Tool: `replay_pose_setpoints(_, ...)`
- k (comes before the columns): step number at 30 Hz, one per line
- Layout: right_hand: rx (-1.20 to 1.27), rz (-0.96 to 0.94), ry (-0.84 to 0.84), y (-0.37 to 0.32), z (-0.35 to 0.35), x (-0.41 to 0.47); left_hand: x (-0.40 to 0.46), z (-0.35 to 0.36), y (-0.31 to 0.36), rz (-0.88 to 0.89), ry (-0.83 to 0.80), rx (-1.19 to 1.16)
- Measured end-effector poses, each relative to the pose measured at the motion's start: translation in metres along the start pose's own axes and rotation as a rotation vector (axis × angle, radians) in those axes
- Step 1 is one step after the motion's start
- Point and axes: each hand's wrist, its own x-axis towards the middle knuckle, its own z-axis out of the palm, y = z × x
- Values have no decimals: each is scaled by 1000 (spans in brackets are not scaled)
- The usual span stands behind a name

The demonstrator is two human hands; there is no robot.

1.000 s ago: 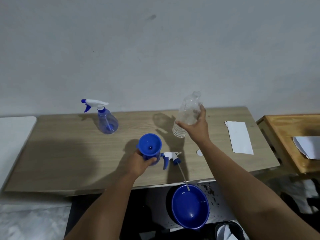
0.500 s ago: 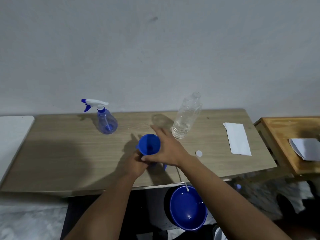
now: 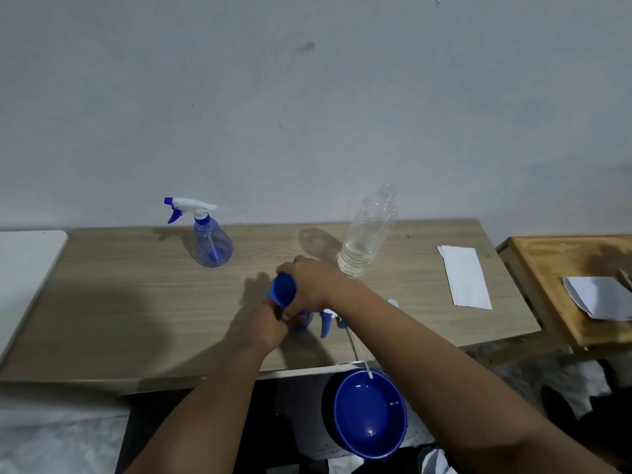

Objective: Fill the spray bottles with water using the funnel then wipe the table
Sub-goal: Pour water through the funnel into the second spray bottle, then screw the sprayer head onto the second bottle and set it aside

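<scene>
At table [image 3: 136, 319] centre: right hand [image 3: 313, 285] clamped on blue plastic funnel [image 3: 283, 293]; left hand [image 3: 273, 325] gripping bottle beneath; clear water bottle [image 3: 367, 234] at 2 o'clock.

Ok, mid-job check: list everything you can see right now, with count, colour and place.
table: 1, light wood, centre
spray bottle: 1, clear blue with white-blue trigger head, back left of table
funnel: 1, blue, table centre, held
loose trigger head: 1, white-blue, lying by the funnel
water bottle: 1, clear, uncapped, upright, back right
folded paper: 1, white, table right
bowl: 1, blue, below front edge
side table: 1, orange wood, far right
left hand: below funnel, grip unclear
right hand: grips funnel
</scene>
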Motion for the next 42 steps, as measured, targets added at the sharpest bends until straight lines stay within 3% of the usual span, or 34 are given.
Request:
replay_pose_setpoints(7,-222,33,43,-14,-6,6,-2,1,-1,-65,31,12)
replay_pose_setpoints(13,-185,36,-21,-12,-15,6,-3,1,0,-99,42,12)
replay_pose_setpoints(16,29,63,22,4,-30,-6,0,0,2,-8,-4,46)
replay_pose_setpoints(21,661,236,175,59,-25,-18,3,-1,-4,82,26,-2)
replay_pose_setpoints(28,973,427,496,77,61,18,10,1,-12,116,6,7)
replay_pose_setpoints(33,911,479,525,83,102,53,11,-2,-11,111,-14,40)
replay_pose_setpoints(38,552,501,422,86,102,90,13,0,-16,139,23,77)
replay_pose_setpoints(42,436,507,383,80,97,92,14,-3,-16,164,28,109)
